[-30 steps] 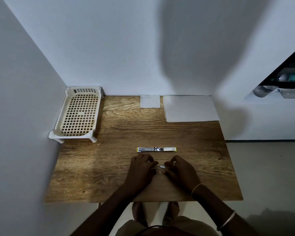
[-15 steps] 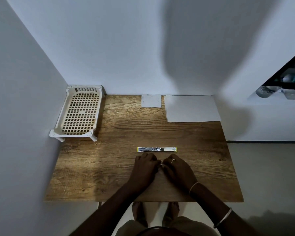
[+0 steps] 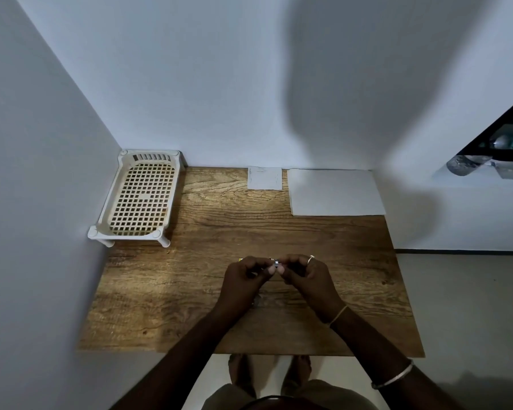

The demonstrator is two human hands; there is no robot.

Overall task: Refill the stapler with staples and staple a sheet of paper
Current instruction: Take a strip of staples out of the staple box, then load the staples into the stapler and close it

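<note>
The open stapler lies flat along the middle of the wooden table. Only its yellow left tip and a short metal stretch show behind my fingers. My left hand and my right hand meet fingertip to fingertip just above it. Together they pinch a small silvery staple strip. I cannot tell whether the strip touches the stapler. A white sheet of paper lies flat at the back right of the table.
A smaller white paper square lies at the table's back edge, left of the sheet. A cream plastic lattice tray stands on short legs at the back left corner. Walls close off the left and the back. The table's right edge borders open floor.
Both hands have moved away from me with the staple strip, from the near part of the table to over the stapler, which they now mostly cover.
</note>
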